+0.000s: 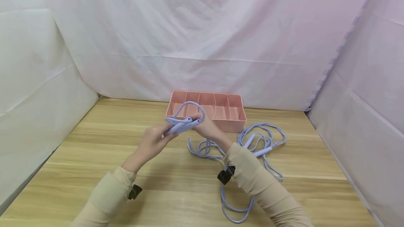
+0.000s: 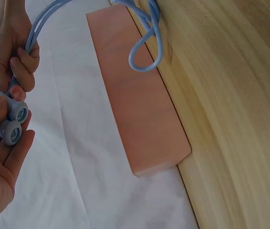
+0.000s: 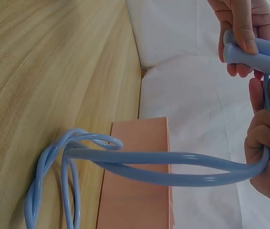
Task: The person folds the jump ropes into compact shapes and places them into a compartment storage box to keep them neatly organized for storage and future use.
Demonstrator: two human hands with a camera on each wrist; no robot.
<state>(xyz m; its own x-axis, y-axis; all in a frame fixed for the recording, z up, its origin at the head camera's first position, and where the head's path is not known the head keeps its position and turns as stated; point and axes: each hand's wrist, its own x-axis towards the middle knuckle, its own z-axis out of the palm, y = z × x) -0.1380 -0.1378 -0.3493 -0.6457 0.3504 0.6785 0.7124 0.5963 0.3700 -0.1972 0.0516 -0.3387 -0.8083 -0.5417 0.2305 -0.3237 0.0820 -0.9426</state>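
Two pale blue jump rope handles (image 1: 182, 126) lie side by side in my left hand (image 1: 153, 138), pinched between thumb and fingers above the table. Their hollow ends show in the left wrist view. My right hand (image 2: 14, 52), just beside them, has its fingers curled round the doubled blue cord (image 3: 173, 178) of this jump rope. A loop of cord arches over the handles in the head view. From the right hand the cord runs down to loose coils, partly hidden behind the right forearm.
A pink box (image 1: 228, 125) with several compartments stands at the back of the wooden table (image 1: 104, 157), against a white cloth. A second blue jump rope (image 1: 279, 132) lies coiled at the right, its two handles on the table. White cloth walls (image 1: 28, 97) enclose the sides.
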